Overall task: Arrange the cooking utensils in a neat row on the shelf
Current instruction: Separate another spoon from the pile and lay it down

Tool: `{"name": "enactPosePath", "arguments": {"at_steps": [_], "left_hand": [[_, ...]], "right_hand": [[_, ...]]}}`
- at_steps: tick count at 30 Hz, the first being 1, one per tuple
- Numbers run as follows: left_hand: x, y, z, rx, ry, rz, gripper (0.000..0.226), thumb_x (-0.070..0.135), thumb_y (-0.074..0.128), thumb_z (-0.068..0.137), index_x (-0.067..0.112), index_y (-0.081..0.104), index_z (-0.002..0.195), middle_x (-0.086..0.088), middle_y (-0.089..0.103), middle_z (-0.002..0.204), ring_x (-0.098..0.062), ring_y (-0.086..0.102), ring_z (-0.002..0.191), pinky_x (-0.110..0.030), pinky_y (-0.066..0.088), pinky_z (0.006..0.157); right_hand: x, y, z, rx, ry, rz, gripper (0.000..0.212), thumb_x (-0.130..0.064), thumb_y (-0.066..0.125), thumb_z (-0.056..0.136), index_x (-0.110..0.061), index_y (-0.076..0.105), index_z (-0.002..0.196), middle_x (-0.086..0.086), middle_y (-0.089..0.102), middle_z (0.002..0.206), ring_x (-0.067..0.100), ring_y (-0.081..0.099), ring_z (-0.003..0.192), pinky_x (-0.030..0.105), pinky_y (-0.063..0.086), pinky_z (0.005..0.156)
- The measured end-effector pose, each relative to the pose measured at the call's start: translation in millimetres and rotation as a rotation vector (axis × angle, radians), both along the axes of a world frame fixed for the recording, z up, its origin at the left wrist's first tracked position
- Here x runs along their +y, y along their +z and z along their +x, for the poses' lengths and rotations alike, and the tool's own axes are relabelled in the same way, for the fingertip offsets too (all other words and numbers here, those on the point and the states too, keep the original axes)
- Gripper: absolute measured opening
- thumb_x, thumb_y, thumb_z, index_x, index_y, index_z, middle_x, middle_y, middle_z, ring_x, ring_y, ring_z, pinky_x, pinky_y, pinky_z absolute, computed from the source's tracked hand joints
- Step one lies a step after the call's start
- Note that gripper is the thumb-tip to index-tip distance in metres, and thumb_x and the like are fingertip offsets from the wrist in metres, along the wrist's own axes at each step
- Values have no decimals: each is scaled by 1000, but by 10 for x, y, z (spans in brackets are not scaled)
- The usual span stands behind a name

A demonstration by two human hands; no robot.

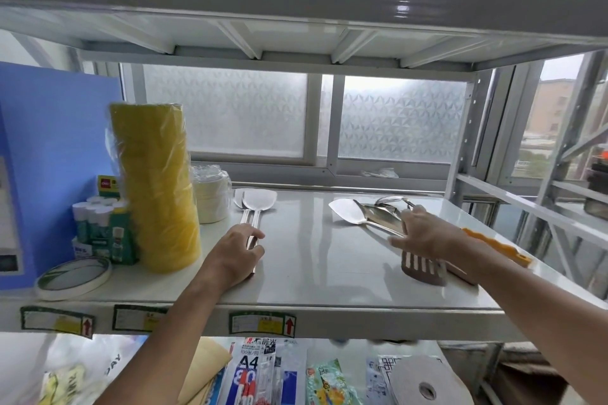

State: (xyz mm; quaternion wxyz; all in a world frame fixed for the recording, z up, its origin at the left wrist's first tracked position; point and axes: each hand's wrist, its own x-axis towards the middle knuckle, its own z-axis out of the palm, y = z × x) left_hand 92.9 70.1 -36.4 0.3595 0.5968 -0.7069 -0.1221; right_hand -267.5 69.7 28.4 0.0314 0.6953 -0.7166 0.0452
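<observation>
Your left hand [237, 255] grips paired spatulas [255, 204]; right hand [424, 233] on jumbled pile [362, 217], grip unclear. Next: lay one parallel.

Both arms are bare and reach up and forward, well apart from each other. The left hand [235, 255] shows its back, with its fingers [253, 235] curled over a pair of steel handles [251, 223] and the thumb closing in on the near side. The right hand [424, 233] is palm-down, fingers bent forward over some loose handles [378, 227], thumb [396, 243] poking out sideways just below them. Honestly can't tell if that one's actually gripping or just resting.
</observation>
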Motion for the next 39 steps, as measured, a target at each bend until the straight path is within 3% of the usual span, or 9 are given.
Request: {"name": "enactPosePath", "arguments": {"at_steps": [5, 9, 12, 15, 19, 23, 27, 32, 39], "left_hand": [[0, -1, 1, 1, -8, -8, 30, 17, 60, 93, 18, 67, 122, -2, 59, 135, -17, 54, 121, -24, 37, 98], [8, -8, 8, 5, -10, -10, 30, 16, 60, 93, 18, 67, 122, -1, 59, 134, -17, 54, 122, -24, 37, 100], [2, -13, 14, 3, -11, -11, 30, 18, 60, 93, 19, 67, 122, -1, 59, 134, -17, 54, 122, -24, 37, 99], [-3, -18, 16, 2, -11, -9, 30, 18, 60, 93, 18, 66, 122, -1, 59, 134, -16, 54, 121, -22, 36, 98], [-9, -24, 16, 4, -9, -16, 30, 18, 59, 93, 19, 66, 122, -1, 59, 134, -13, 53, 117, -22, 36, 97], [-24, -27, 18, 5, -9, -26, 29, 18, 60, 93, 19, 67, 122, 0, 58, 135, -7, 48, 109, -21, 34, 96], [-21, -32, 23, 1, -12, -25, 30, 18, 59, 93, 19, 66, 123, 0, 58, 135, -10, 50, 114, -22, 34, 97], [-34, -45, 33, -2, -18, -32, 30, 18, 59, 94, 19, 66, 123, -1, 58, 135, -8, 49, 109, -22, 35, 95], [-34, -40, 31, -9, -19, -48, 30, 16, 59, 94, 18, 66, 123, -1, 58, 135, -6, 47, 111, -20, 34, 98]], "right_hand": [[56, 94, -213, 124, -78, 93, 33, -49, 61, 81, -19, 49, 75, 7, 60, 100, 25, 57, 89, 32, 50, 79], [86, 94, -298, 137, -99, 86, 15, -31, 55, 79, -21, 48, 88, 7, 63, 108, 24, 56, 92, 39, 53, 89], [83, 83, -262, 154, -91, 54, 14, -39, 50, 86, -28, 49, 93, 3, 61, 116, 26, 58, 108, 43, 49, 97], [52, 15, -205, 207, -68, 49, 29, -54, 53, 87, -27, 56, 99, 3, 56, 124, 26, 52, 120, 43, 44, 97], [77, -40, -151, 324, 3, 53, 42, -54, 56, 84, -16, 67, 98, 6, 55, 128, 25, 45, 125, 42, 43, 99], [72, -75, -1, 178, 110, 0, 36, -48, 60, 83, -13, 66, 77, 1, 55, 106, 22, 43, 114, 37, 42, 97], [-16, -82, 142, -170, 78, 30, 36, -38, 62, 82, -5, 70, 70, 4, 61, 66, 24, 59, 75, 36, 53, 72], [-121, -56, 210, -191, 61, 88, 30, -34, 62, 87, -9, 72, 73, 2, 70, 65, 13, 52, 56, 28, 42, 58], [-254, -61, 234, -209, 152, 121, 29, -34, 62, 98, -6, 70, 91, 2, 79, 73, 14, 67, 60, 30, 53, 70]]}}
